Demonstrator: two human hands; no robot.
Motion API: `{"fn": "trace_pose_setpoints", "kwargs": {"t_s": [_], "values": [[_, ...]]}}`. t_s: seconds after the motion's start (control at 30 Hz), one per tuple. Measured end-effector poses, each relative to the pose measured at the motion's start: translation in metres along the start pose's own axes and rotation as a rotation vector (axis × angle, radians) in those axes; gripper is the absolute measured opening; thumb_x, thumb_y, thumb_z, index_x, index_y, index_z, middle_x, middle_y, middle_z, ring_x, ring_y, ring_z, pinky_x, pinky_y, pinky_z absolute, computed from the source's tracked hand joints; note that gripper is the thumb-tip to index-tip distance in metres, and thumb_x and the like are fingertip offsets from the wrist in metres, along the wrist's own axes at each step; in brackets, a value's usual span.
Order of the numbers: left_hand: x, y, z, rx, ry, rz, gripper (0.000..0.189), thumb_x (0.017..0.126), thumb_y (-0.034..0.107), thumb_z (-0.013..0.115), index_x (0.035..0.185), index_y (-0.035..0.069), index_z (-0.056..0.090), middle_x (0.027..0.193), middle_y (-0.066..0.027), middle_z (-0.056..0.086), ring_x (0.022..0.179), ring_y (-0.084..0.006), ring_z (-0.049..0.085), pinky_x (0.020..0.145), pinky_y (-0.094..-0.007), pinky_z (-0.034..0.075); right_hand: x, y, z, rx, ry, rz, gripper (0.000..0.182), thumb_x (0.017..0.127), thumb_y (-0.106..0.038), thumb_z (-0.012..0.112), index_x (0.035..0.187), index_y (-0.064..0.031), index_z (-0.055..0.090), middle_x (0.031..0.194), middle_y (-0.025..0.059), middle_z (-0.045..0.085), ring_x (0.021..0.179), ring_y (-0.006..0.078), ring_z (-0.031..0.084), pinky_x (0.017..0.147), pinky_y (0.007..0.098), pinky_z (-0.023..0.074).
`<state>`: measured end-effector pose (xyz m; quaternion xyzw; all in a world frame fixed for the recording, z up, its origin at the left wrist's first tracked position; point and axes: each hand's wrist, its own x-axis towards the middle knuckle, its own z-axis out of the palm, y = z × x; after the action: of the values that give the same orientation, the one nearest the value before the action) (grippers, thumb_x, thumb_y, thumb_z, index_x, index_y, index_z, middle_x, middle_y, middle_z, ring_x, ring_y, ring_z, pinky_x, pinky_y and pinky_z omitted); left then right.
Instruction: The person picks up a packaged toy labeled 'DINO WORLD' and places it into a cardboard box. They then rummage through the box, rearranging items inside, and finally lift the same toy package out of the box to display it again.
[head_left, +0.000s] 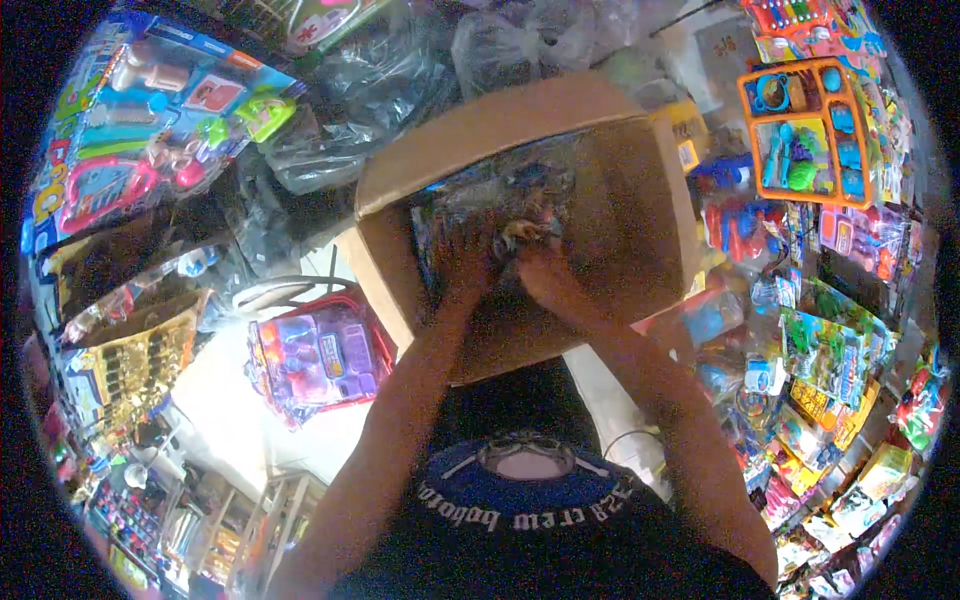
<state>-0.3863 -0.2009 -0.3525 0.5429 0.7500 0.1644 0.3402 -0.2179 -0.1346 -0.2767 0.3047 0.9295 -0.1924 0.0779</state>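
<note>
An open cardboard box (630, 195) stands before me, and both my hands reach down into its dim inside. My left hand (469, 262) is low in the box beside dark, plastic-wrapped goods (465, 195) along the far left part. Close to its right, my right hand (536, 259) has bent fingers at a small tan and dark item (521, 229) whose kind cannot be made out. Shadow and blur hide the fingertips of both hands, so any grip is not clear.
Packaged toy sets hang at the left (112, 112) and right, among them an orange toy tray (832, 150). A purple toy pack (319, 356) lies left of the box. Clear plastic bags (352, 97) are heaped behind it. Toy packs crowd the lower right.
</note>
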Motion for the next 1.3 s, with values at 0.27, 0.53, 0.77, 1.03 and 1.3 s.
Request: {"fn": "trace_pose_setpoints", "kwargs": {"t_s": [0.27,0.53,0.77,1.03,1.3], "values": [[-0.035,0.038,-0.031,0.411,-0.108,0.069,0.097,0.07,0.034,0.081,0.153,0.023,0.034,0.162,-0.0145,0.02,0.145,-0.0562,0.003,0.106,-0.0767,0.018,0.034,0.023,-0.003,0.095,-0.035,0.131,0.026,0.088,-0.009,0.05,0.106,-0.0079,0.069,0.115,0.0149,0.065,0.12,0.0352,0.055,0.111,0.0656,0.0217],[-0.032,0.025,-0.014,0.547,0.142,0.189,0.069,0.089,0.016,0.052,0.154,0.023,0.031,0.161,-0.0165,0.02,0.146,-0.0523,0.01,0.113,-0.0703,0.007,-0.004,0.055,0.047,0.042,0.125,-0.041,0.022,0.088,-0.013,0.053,0.102,-0.0096,0.07,0.115,0.0143,0.065,0.119,0.0358,0.055,0.107,0.0676,0.0241],[-0.028,0.072,-0.031,0.383,0.069,0.155,0.095,0.077,0.025,0.077,0.156,0.017,0.025,0.158,-0.021,0.025,0.14,-0.0489,0.03,0.115,-0.0561,0.03,0.013,0.082,-0.062,0.531,-0.053,0.369,0.025,0.092,-0.02,0.06,0.116,-0.0183,0.068,0.127,0.0129,0.064,0.125,0.0346,0.054,0.107,0.071,0.0178],[-0.008,0.089,-0.018,0.217,-0.092,0.066,0.096,0.08,0.02,0.073,0.157,0.021,0.017,0.16,-0.0204,0.022,0.139,-0.0504,0.032,0.114,-0.0553,0.032,-0.029,0.103,0.009,0.181,-0.08,0.236,0.031,0.09,-0.018,0.063,0.12,-0.0221,0.067,0.131,0.0135,0.061,0.126,0.0364,0.053,0.111,0.0683,0.0155],[-0.004,0.075,-0.006,0.274,-0.118,0.137,0.094,0.081,0.019,0.069,0.157,0.014,0.014,0.16,-0.021,0.021,0.139,-0.0522,0.028,0.115,-0.0564,0.029,0.011,0.127,-0.014,0.372,0.087,0.397,0.041,0.082,-0.007,0.064,0.12,-0.0229,0.067,0.126,0.0156,0.062,0.125,0.0395,0.052,0.11,0.0681,0.0202]]}}
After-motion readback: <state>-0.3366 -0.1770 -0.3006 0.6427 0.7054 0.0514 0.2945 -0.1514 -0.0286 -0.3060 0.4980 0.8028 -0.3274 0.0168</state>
